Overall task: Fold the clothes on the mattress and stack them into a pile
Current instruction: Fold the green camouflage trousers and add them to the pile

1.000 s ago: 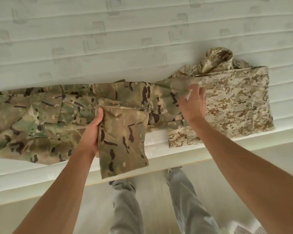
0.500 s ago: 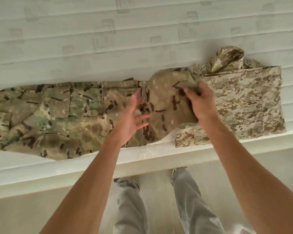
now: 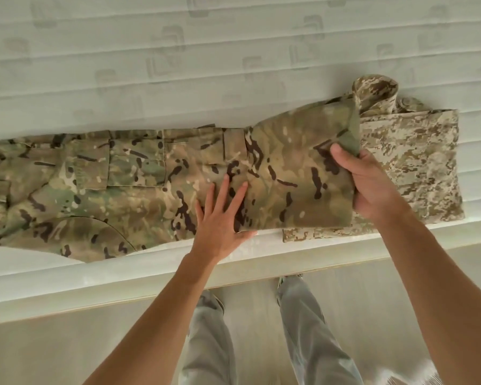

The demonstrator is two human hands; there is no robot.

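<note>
Lying on the quilted white mattress, camouflage trousers are pressed by the flat left hand, right hand gripping their end.

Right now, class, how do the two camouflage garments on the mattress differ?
The green-brown camouflage garment has large blotches; the tan digital-camouflage garment has tiny pixels. The first lies long, pressed by the left hand and gripped by the right hand; the second is folded. Both lie on the mattress.

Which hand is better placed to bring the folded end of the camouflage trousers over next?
Probably the right hand: it already grips the camouflage trousers at their folded end, while the left hand lies flat, pinning them.
</note>
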